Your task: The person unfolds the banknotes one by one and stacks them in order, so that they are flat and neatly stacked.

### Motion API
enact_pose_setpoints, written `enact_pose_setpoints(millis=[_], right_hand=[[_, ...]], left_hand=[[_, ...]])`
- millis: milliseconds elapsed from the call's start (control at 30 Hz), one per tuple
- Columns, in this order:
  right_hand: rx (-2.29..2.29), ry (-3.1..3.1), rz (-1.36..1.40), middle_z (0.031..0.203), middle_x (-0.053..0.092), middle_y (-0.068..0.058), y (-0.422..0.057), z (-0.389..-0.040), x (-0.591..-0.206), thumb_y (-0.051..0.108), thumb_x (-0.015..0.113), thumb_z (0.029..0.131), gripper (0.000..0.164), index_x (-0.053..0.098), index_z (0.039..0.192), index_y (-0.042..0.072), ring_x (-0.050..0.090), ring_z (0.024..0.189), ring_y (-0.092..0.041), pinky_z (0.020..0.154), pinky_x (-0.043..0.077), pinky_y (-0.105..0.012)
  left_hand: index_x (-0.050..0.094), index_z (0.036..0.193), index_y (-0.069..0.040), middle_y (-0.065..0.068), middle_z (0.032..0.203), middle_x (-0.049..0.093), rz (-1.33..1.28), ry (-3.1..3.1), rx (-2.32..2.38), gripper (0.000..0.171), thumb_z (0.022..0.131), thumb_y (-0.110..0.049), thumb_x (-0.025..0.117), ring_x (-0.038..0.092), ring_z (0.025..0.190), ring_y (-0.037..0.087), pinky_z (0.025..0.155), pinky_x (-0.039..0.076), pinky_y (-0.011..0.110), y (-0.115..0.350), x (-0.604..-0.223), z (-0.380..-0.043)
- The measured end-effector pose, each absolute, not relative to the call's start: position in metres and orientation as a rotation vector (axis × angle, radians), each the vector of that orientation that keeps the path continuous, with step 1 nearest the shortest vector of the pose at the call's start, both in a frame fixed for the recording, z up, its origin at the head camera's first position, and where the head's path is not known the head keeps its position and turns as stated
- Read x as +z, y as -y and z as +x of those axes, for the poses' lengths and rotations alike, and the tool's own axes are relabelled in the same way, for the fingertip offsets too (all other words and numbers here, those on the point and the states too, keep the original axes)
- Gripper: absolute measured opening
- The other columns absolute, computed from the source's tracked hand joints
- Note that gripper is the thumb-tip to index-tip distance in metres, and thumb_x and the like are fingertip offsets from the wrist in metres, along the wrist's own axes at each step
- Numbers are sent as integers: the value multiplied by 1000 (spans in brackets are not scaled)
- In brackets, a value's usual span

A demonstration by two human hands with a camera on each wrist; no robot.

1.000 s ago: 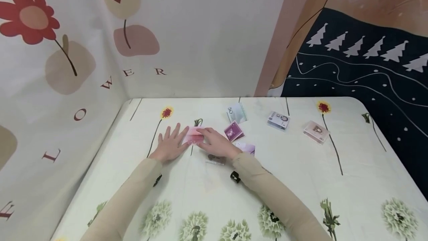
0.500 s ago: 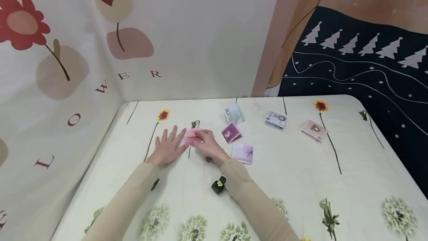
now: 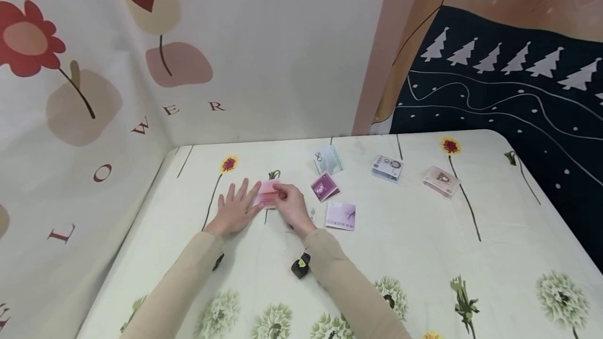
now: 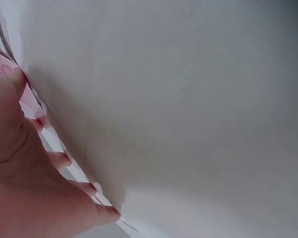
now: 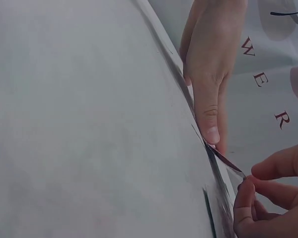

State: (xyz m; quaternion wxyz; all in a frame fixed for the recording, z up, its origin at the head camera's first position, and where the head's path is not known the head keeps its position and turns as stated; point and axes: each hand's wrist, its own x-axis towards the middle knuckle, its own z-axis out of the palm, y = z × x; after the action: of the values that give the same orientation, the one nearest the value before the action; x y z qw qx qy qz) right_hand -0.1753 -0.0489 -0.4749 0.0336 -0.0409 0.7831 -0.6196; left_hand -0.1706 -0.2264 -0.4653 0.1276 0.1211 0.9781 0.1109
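A pink banknote lies on the flower-printed cloth between the two hands. My left hand rests flat with fingers spread, its thumb and index finger at the note's left side. From the right, my right hand pinches the note's edge between thumb and fingers. In the right wrist view, the banknote is seen edge-on, its right end lifted in the right fingertips. The left wrist view shows the left thumb on the pink paper. Another note is partly hidden behind the right hand.
Right of the hands lie a teal-grey 50 note, a folded purple note and a pale violet note. Farther right sit a folded grey-blue note and a folded brownish note. A printed curtain borders the table behind.
My right hand has gone from fingers spread over the pink banknote to pinching its right edge, its wrist swinging left and uncovering the pale violet note. The left hand stays in place.
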Motion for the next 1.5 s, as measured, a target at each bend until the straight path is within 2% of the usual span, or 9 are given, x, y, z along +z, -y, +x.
enact_pose_setpoints(millis=[167, 533, 767, 900, 1033, 1133, 1233, 1367, 1500], right_hand=[[-1953, -2445, -77, 97, 66, -11, 45, -178, -473, -11, 60, 80, 34, 69, 112, 0, 58, 86, -19, 75, 51, -26], [-2068, -2339, 49, 98, 69, -11, 36, -172, -470, -9, 59, 81, 32, 71, 108, 2, 61, 85, -17, 68, 50, -23], [-2183, -2103, 106, 115, 64, -8, 26, -162, -467, -6, 58, 87, 32, 68, 116, 4, 60, 102, -20, 87, 51, -28], [-2232, -2042, 124, 116, 63, -10, 19, -157, -467, -7, 57, 87, 34, 67, 118, 3, 60, 105, -23, 88, 51, -30], [-2278, -2009, 124, 116, 63, -13, 13, -154, -464, -9, 56, 85, 37, 66, 119, 2, 60, 103, -23, 83, 52, -28], [-2302, -2004, 114, 119, 61, -15, 5, -153, -459, -9, 55, 85, 38, 65, 120, 1, 60, 103, -24, 83, 51, -26], [-2324, -2010, 115, 120, 60, -15, -4, -153, -455, -10, 55, 85, 38, 65, 120, -1, 60, 103, -24, 84, 50, -25], [-2347, -2074, 111, 118, 61, -17, -17, -153, -451, -10, 56, 84, 36, 65, 118, -4, 60, 102, -25, 82, 50, -23], [-2321, -2141, 124, 119, 61, -17, -29, -154, -445, -10, 57, 85, 34, 66, 117, -3, 58, 102, -25, 81, 49, -21]], left_hand=[[9, 156, -19, 22, 158, -4, 331, -2821, 369, 67, 102, -48, 36, -9, 139, 51, 104, -5, 72, 226, -468, -173], [14, 156, -20, 26, 157, -2, 357, -2824, 403, 66, 101, -47, 39, -7, 137, 55, 104, -5, 72, 225, -464, -172], [21, 155, -16, 28, 156, 10, 458, -2835, 492, 65, 101, -47, 41, 1, 139, 52, 101, -9, 73, 223, -461, -170], [24, 154, -14, 26, 155, 19, 545, -2829, 584, 64, 101, -44, 44, 7, 140, 49, 102, -10, 72, 215, -460, -166], [27, 152, -8, 24, 151, 28, 593, -2789, 829, 65, 100, -38, 51, 20, 139, 46, 108, 1, 68, 205, -456, -163], [30, 150, -4, 22, 151, 31, 565, -2676, 1108, 64, 98, -29, 58, 29, 136, 42, 110, 19, 60, 196, -452, -164], [35, 148, -4, 20, 151, 32, 458, -2517, 1409, 58, 97, -17, 59, 37, 132, 42, 105, 36, 53, 186, -447, -165], [41, 143, -2, 18, 148, 37, 288, -2367, 1720, 47, 97, -4, 52, 46, 125, 39, 100, 44, 45, 171, -441, -166], [47, 137, 3, 22, 134, 45, 171, -2242, 1977, 41, 96, 6, 47, 54, 115, 34, 93, 50, 35, 154, -436, -163]])
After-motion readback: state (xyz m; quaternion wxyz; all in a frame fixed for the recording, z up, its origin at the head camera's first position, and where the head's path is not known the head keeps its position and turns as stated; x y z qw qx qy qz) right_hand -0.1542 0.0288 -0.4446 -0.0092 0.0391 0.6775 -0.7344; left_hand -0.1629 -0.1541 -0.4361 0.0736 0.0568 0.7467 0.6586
